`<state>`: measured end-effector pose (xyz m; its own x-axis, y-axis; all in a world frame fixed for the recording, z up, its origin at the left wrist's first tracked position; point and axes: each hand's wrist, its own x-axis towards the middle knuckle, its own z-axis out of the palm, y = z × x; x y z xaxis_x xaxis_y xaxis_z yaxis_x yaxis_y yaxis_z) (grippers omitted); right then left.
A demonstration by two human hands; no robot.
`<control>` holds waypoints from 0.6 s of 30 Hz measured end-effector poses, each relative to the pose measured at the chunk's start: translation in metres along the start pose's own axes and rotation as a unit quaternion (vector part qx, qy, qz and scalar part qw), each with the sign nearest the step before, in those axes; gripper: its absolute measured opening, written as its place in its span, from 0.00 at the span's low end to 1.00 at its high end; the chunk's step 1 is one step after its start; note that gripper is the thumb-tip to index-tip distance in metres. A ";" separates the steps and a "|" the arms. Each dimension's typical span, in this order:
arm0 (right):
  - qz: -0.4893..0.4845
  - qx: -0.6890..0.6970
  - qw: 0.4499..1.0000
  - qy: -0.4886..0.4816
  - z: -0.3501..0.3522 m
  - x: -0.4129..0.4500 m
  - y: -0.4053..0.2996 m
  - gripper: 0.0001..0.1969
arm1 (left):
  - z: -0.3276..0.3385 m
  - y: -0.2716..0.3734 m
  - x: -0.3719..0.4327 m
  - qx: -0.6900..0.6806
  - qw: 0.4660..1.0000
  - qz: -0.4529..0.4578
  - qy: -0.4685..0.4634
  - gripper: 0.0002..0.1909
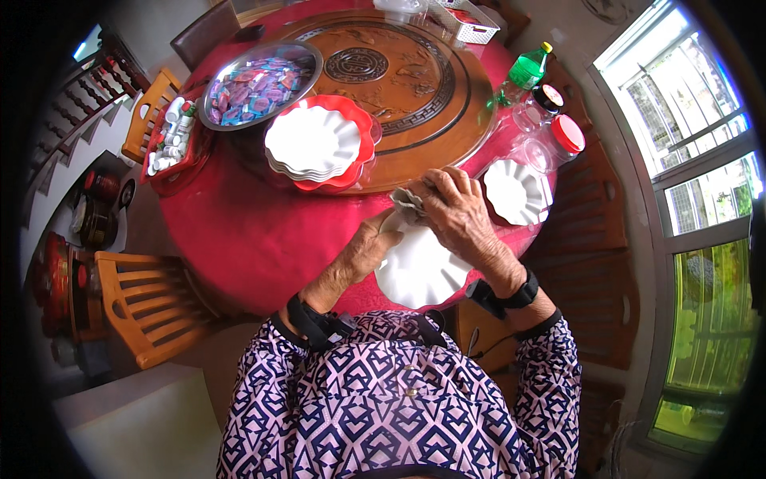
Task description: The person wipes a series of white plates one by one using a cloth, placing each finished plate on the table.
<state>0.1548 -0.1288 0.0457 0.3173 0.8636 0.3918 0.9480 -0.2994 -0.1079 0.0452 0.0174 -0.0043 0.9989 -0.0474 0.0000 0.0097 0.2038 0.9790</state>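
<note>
A white scalloped plate (422, 266) is tilted in front of me at the near edge of the round table. My left hand (371, 245) grips its left rim, thumb over the plate. My right hand (458, 209) presses a crumpled grey cloth (409, 203) against the plate's far part. Beyond my left hand, a stack of white scalloped plates (314, 141) rests on a red scalloped plate (366, 132). To the right of my right hand lies another white scalloped dish (513, 191).
The red-covered table (239, 239) bears a carved wooden turntable (413, 78). A metal basin (311, 57) of wrapped packets and a red basket (190, 157) of small bottles stand left. A green bottle (528, 67) and lidded clear jars (553, 146) stand right. Wooden chairs (149, 302) surround the table.
</note>
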 end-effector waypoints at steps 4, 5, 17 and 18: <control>0.080 0.293 0.949 -0.079 -0.006 -0.007 0.024 0.14 | 0.001 0.011 -0.008 0.002 1.000 -0.023 0.016 0.22; 0.078 0.293 0.950 -0.080 -0.004 -0.014 0.028 0.14 | -0.003 0.009 -0.011 0.002 1.000 -0.022 0.017 0.22; 0.164 0.270 0.949 -0.013 0.002 -0.021 0.019 0.20 | 0.001 0.019 -0.007 0.052 0.997 0.001 0.049 0.21; 0.126 0.189 0.974 -0.004 0.001 -0.015 0.013 0.20 | 0.004 0.018 -0.002 0.105 0.992 0.054 0.034 0.21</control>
<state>0.1619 -0.1452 0.0370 0.5394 0.7857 0.3029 0.7808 -0.3320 -0.5293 0.0428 0.0176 0.0139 0.9945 0.0306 0.1004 -0.1003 -0.0049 0.9949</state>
